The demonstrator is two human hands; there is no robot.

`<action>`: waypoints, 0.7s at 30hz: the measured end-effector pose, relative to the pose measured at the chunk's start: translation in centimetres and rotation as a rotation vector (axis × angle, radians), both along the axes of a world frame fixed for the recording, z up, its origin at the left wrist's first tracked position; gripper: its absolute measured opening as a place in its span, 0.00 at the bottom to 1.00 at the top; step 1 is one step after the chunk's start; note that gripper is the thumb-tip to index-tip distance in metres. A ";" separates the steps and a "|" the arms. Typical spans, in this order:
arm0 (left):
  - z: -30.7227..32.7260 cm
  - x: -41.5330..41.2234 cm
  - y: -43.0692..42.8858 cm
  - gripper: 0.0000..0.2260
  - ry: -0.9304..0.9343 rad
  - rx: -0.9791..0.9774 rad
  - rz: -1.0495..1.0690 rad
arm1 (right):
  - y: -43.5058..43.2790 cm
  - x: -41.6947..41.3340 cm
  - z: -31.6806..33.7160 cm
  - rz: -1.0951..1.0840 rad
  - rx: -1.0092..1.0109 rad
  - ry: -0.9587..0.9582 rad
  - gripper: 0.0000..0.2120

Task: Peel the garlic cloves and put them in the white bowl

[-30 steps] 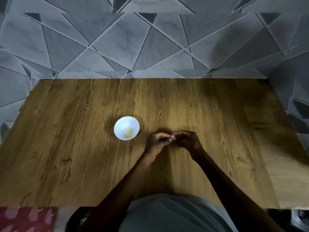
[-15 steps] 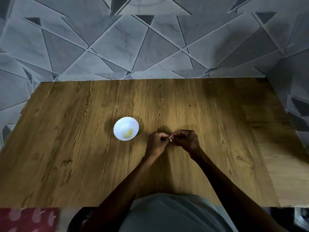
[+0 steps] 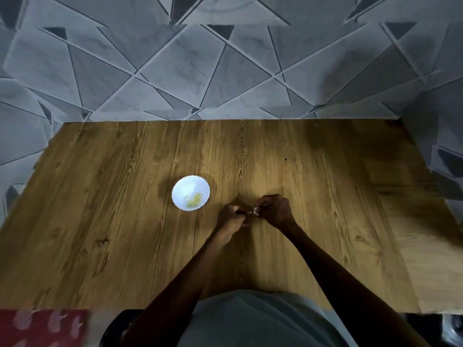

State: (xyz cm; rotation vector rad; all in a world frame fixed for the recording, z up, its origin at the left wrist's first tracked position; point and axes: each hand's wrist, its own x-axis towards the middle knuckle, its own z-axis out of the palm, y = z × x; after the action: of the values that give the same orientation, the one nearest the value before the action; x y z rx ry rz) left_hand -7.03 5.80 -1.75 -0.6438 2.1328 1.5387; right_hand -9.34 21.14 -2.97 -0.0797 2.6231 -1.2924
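A wooden bench (image 3: 100, 221) is seen before a grey tiled wall (image 3: 225, 71). A small pale clove (image 3: 255, 211) is pinched between the left hand (image 3: 231, 220) and the right hand (image 3: 275, 211), both with curled fingers. Peeling seems to be in hand; next, the clove must be stripped clean and carried to the bowl (image 3: 185, 186), which is near on the left. Yellowish peeled cloves (image 3: 194, 197) are seen in it.

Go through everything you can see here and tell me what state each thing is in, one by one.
White bowl: upright on the table, holding a little food.
Garlic pieces: yellowish, lying inside the bowl.
Garlic clove: pinched between both hands, mostly hidden; how much peel is left is too small to tell.
Left hand: fingers curled, pinching the clove.
Right hand: fingers curled, pinching the clove.
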 end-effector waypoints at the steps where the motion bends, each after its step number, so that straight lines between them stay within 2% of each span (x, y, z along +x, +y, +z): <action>1: -0.1 0.1 -0.1 0.08 -0.008 0.016 0.024 | -0.1 0.0 -0.1 0.004 0.041 0.017 0.03; 8: 0.5 0.9 -0.9 0.05 -0.058 0.176 0.142 | -0.9 0.3 0.8 0.038 0.248 0.167 0.07; 10: 0.3 0.9 -1.1 0.05 -0.076 0.199 0.176 | -1.0 0.9 1.2 0.062 0.211 0.207 0.07; 13: 0.8 1.4 -1.1 0.02 -0.084 0.243 0.180 | -1.0 1.8 1.2 0.086 0.069 0.168 0.07; 17: 1.4 2.1 -1.0 0.07 -0.037 0.231 0.112 | -1.1 2.9 1.6 0.020 -0.060 0.127 0.06; 21: 1.5 2.8 -1.2 0.07 0.039 0.181 0.024 | -1.4 3.7 1.5 -0.091 -0.157 0.028 0.04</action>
State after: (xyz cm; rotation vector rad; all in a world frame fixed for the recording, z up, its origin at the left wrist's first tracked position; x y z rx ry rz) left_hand -4.27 4.65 -0.26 -0.5830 1.9894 1.7458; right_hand -5.65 19.76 -1.50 -0.0036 2.5709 -1.5374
